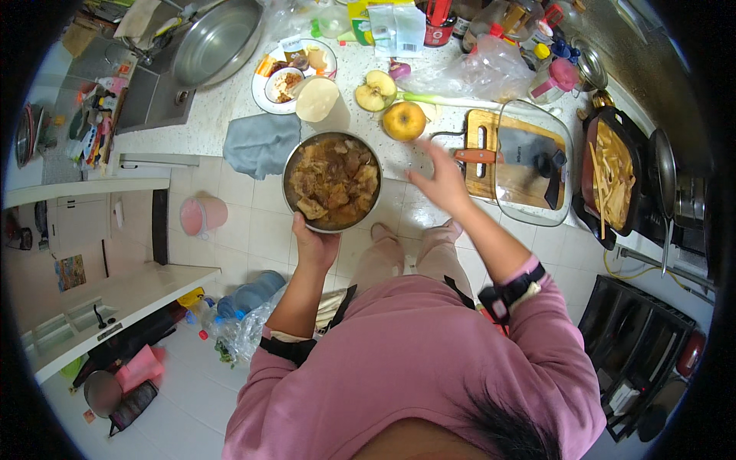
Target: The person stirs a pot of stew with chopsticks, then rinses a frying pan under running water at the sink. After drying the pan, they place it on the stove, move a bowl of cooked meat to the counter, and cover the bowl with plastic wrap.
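Observation:
My left hand (315,241) grips the near rim of a round metal bowl (332,181) filled with chunks of brown cooked meat in liquid. The bowl is held up by the counter's front edge. My right hand (440,178) has its fingers apart and holds nothing; it is somewhat blurred, between the bowl and the cutting board. Just beyond it lies a whole yellow apple (404,121), with a cut apple (376,91) behind. A cleaver (477,156) with an orange-brown handle rests on the wooden cutting board (476,123), partly under a clear glass lid (535,214).
A grey-blue cloth (261,144) hangs over the counter edge at left. Behind are a plate (259,95) with small foods, a scallion (448,100) and bottles. A large metal basin (218,43) stands by the sink. At right, a pan (612,172) holds food and chopsticks.

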`<state>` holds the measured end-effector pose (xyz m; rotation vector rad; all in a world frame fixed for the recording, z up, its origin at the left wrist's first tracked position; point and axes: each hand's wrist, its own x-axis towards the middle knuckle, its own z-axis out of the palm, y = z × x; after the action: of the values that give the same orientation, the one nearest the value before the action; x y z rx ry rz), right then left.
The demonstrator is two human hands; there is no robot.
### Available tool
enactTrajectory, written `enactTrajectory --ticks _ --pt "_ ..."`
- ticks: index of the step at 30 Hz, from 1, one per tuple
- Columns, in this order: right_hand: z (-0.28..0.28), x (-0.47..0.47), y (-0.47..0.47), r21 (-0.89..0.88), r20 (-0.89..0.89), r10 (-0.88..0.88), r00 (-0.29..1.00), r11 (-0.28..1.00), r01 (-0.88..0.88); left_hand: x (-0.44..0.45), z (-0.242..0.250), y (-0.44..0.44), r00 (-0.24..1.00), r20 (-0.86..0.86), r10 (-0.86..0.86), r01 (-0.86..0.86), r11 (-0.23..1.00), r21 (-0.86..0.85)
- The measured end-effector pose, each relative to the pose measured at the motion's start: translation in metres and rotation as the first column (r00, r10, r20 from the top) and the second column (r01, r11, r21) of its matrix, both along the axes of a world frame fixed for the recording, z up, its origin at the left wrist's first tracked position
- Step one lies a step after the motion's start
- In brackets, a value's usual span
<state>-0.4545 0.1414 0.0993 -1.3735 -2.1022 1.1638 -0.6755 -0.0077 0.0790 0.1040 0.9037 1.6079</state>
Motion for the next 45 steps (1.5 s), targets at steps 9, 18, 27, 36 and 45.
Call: enactTrajectory --ticks 9,18,27,36,45 --pt "-0.029 -0.048 0.078 0.400 0.464 -0.004 0.886 0.893 -0.206 -0.007 -0.007 -0.047 0.999 0.001 -0.037 0.037 0.998 -0.060" --pt "-0.021 -0.052 0.078 0.378 0.454 0.019 0.891 0.901 -0.213 -0.008 -0.019 -0.055 0.999 0.033 -0.030 0.033 0.996 -0.080" --pt "0.029 -0.075 0.162 0.623 0.212 0.189 0.959 0.730 -0.282 -0.007 -0.027 -0.062 0.995 0.091 -0.035 0.043 0.996 -0.081" --pt "-0.019 -0.172 0.245 0.372 0.541 0.088 0.836 0.867 -0.332 0.004 -0.033 -0.071 0.996 0.077 0.036 -0.025 0.989 -0.143" --pt "-0.036 -0.176 0.250 0.340 0.561 0.146 0.815 0.857 -0.387 0.005 -0.039 -0.074 0.992 0.116 0.051 -0.035 0.989 -0.142"
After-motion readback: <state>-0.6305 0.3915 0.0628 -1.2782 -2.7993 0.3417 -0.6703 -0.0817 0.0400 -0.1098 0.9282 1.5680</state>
